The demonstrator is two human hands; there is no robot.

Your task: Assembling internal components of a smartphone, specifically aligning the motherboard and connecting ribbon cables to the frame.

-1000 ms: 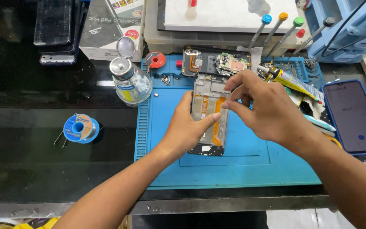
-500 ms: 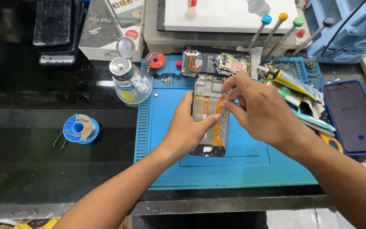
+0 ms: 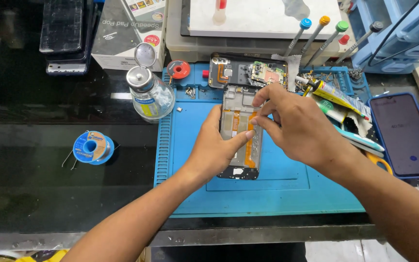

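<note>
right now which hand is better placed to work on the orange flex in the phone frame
Right. The right hand has its fingertips pinched right at the orange flex inside the phone frame. The left hand grips the frame's side, steadying it on the blue mat, so it seems best left there.

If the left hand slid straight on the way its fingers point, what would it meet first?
The left hand points up the mat, along the opened phone it grips. Past that, probably the second opened phone at the mat's far edge, though depth is unclear.

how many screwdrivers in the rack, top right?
4, leaning side by side behind the blue mat: blue-capped, orange-capped, green-capped, grey-capped. Others may be hidden.
</note>
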